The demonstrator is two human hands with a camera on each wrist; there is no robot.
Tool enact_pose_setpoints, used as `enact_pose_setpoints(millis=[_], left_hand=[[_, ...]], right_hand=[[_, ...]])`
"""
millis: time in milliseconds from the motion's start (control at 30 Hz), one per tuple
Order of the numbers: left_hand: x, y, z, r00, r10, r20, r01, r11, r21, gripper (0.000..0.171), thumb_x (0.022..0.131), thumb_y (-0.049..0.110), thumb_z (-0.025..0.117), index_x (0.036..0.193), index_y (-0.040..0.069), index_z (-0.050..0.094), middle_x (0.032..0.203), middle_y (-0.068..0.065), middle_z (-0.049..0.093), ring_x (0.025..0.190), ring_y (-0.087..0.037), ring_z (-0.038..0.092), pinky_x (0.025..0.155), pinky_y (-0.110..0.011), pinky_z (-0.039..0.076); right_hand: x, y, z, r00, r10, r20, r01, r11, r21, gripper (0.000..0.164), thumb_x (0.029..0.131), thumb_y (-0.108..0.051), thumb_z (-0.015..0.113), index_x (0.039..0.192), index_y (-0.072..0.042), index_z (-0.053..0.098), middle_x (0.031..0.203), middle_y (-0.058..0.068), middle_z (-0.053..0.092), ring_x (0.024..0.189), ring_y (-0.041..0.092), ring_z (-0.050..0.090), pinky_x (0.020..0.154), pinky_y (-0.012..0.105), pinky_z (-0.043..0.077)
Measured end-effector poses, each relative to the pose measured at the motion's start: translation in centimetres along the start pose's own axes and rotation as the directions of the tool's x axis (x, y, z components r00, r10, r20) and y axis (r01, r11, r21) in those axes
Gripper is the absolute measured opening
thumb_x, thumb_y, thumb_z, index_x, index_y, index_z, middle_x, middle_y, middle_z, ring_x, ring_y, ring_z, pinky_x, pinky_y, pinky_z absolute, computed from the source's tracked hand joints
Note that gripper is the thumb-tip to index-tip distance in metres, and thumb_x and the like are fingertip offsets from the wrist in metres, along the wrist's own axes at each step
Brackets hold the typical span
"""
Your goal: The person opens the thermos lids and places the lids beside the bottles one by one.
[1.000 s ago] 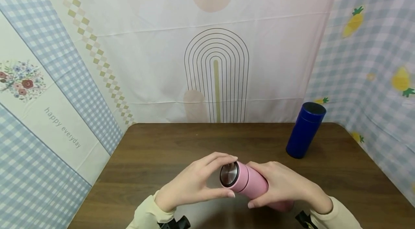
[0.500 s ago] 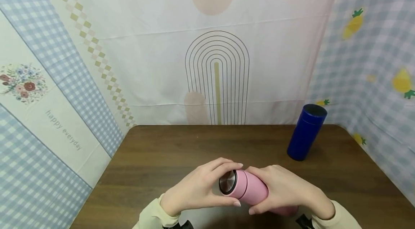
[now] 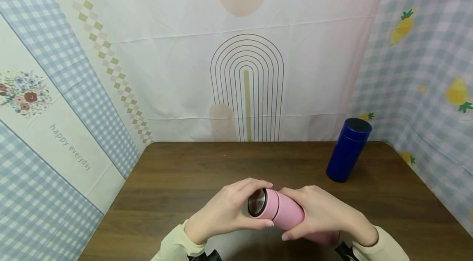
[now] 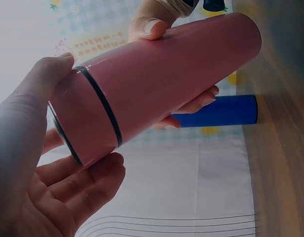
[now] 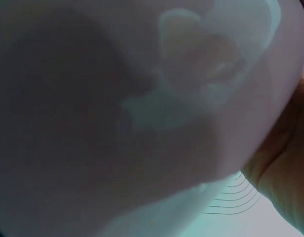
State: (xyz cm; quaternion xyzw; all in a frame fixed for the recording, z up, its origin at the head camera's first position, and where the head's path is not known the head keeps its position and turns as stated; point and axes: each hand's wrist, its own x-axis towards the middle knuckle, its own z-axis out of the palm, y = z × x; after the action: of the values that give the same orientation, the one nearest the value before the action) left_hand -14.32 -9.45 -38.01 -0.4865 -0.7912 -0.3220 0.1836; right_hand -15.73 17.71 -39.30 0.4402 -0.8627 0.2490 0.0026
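Note:
A pink thermos bottle (image 3: 290, 211) is tilted above the near part of the table, its steel-topped lid (image 3: 269, 204) facing left. My right hand (image 3: 323, 211) grips the bottle's body. Around the lid, my left hand (image 3: 229, 211) curls with the thumb on one side and fingers on the other. The left wrist view shows the thumb and fingertips against the lid (image 4: 82, 118), above the dark seam; right-hand fingers wrap the body (image 4: 156, 74). In the right wrist view the blurred pink bottle surface (image 5: 117, 163) covers most of the picture.
A blue thermos bottle (image 3: 347, 152) stands upright at the table's back right. The brown wooden table (image 3: 177, 170) meets a printed cloth backdrop (image 3: 177, 72) behind, with checked cloth (image 3: 417, 88) on the right side.
My left hand has moved slightly right and closed more around the lid. The bottle has tilted a little lower. My right hand keeps its grip; the blue bottle stays put.

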Motion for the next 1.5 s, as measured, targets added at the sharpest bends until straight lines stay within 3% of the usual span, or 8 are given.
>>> enact_pose_setpoints(millis=[433,833,933,1033,1133,1233,1400,1500], left_hand=[[-1.1,-0.3,0.2,0.979,-0.197,-0.053,0.195,0.98,-0.027,0.064,0.077,0.045,0.086,0.128,0.015,0.06,0.117,0.008,0.065,0.095,-0.001,0.061,0.082,-0.016,0.051],[-2.1,0.3,0.8,0.963,-0.255,-0.091,0.249,0.966,-0.071,0.06,0.077,0.043,0.087,0.121,0.012,0.061,0.105,0.007,0.067,0.082,0.0,0.063,0.074,-0.013,0.052],[-2.0,0.4,1.0,0.928,-0.354,-0.113,0.346,0.934,-0.085,0.051,0.078,0.045,0.086,0.112,0.015,0.063,0.091,0.01,0.068,0.073,0.003,0.062,0.065,-0.014,0.051],[-1.9,0.5,1.0,0.86,-0.498,-0.108,0.494,0.867,-0.066,0.044,0.08,0.053,0.081,0.099,0.017,0.064,0.072,0.012,0.064,0.06,0.002,0.056,0.054,-0.018,0.048],[-1.8,0.5,0.8,0.795,-0.604,-0.045,0.603,0.797,-0.034,0.047,0.082,0.063,0.073,0.09,0.018,0.062,0.063,0.013,0.057,0.054,0.0,0.051,0.049,-0.021,0.044],[-1.9,0.7,0.6,0.768,-0.639,0.03,0.64,0.769,-0.004,0.051,0.084,0.069,0.068,0.09,0.018,0.06,0.063,0.012,0.055,0.054,-0.004,0.049,0.049,-0.023,0.044],[-2.2,0.7,0.4,0.784,-0.616,0.079,0.618,0.786,0.003,0.052,0.086,0.07,0.064,0.096,0.019,0.06,0.072,0.013,0.058,0.063,-0.005,0.055,0.057,-0.024,0.047],[-2.3,0.6,0.2,0.835,-0.543,0.082,0.543,0.839,0.026,0.051,0.088,0.066,0.065,0.107,0.019,0.063,0.088,0.013,0.062,0.076,-0.006,0.06,0.067,-0.024,0.051]], right_hand=[[-0.1,0.1,1.1,0.992,0.094,-0.089,-0.091,0.995,0.031,0.062,0.072,-0.059,0.083,0.126,-0.038,0.059,0.095,-0.024,0.063,0.075,-0.003,0.057,0.061,0.022,0.048],[-0.5,0.0,2.5,0.984,0.071,-0.164,-0.075,0.997,-0.015,0.064,0.073,-0.06,0.083,0.126,-0.034,0.06,0.1,-0.022,0.063,0.077,-0.003,0.057,0.062,0.022,0.048],[-0.4,-0.1,2.8,0.973,0.035,-0.228,-0.06,0.993,-0.101,0.065,0.073,-0.062,0.082,0.126,-0.03,0.062,0.104,-0.018,0.065,0.081,-0.001,0.059,0.065,0.025,0.05],[-0.2,-0.2,3.1,0.957,-0.005,-0.29,-0.057,0.977,-0.207,0.067,0.071,-0.063,0.082,0.124,-0.025,0.064,0.105,-0.014,0.067,0.084,0.002,0.061,0.068,0.03,0.052],[-0.1,-0.4,3.5,0.951,-0.022,-0.307,-0.058,0.967,-0.25,0.068,0.07,-0.061,0.084,0.123,-0.023,0.065,0.104,-0.012,0.068,0.083,0.005,0.062,0.068,0.032,0.052],[-0.2,-0.5,3.8,0.952,-0.02,-0.305,-0.06,0.966,-0.251,0.067,0.069,-0.061,0.084,0.121,-0.022,0.066,0.101,-0.012,0.068,0.081,0.004,0.061,0.067,0.031,0.052],[-0.4,-0.4,4.1,0.952,-0.017,-0.305,-0.067,0.963,-0.262,0.069,0.069,-0.065,0.083,0.12,-0.022,0.066,0.101,-0.012,0.069,0.081,0.004,0.062,0.066,0.032,0.052],[-0.4,-0.4,4.1,0.959,0.001,-0.284,-0.079,0.962,-0.262,0.069,0.069,-0.067,0.082,0.119,-0.022,0.067,0.101,-0.012,0.069,0.082,0.004,0.062,0.067,0.032,0.052]])
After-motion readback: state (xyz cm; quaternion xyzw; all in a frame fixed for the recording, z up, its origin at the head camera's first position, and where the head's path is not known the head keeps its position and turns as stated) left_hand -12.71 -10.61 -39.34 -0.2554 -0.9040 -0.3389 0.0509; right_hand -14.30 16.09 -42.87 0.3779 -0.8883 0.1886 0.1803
